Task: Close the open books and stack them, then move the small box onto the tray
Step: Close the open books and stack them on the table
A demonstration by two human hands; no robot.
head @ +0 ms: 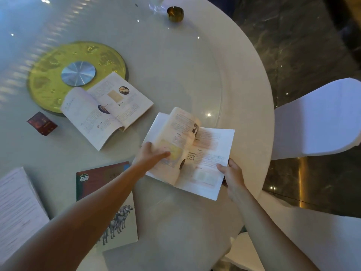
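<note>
Paper stack: at your far left, a thick white stack of printed sheets [17, 208] lies on the round white glass-topped counter [175, 65], cut off by the frame edge.
Small box: the small dark red box [42, 123] sits on the counter, just beside the near-left rim of the tray and apart from every book.
Tray: the round gold tray with a silver metal disc at its centre [48, 61] sits on the left half of the counter.
Closed book: a closed book with a dark red and cream cover showing horses [125, 220] lies flat in front of you, partly hidden under your left forearm.
First open book: an open paperback with printed pages and small round portraits [105, 108] lies face up; its far corner overlaps the tray's rim.
Left hand: your left hand [150, 156] is spread flat, fingers extended, pressing on the raised left pages of the second book.
Second open book: the open paperback with pale pink and white pages [203, 153] lies near the counter's right edge, its left pages lifted and curling over.
Right hand: your right hand [232, 177] pinches that book's near-right corner, thumb on top of the page, fingers curled beneath.
Ashtray: a small brass-coloured ashtray [175, 14] sits at the far side of the counter.
Chair: a white-covered chair [316, 118] stands off the counter's right edge.
</note>
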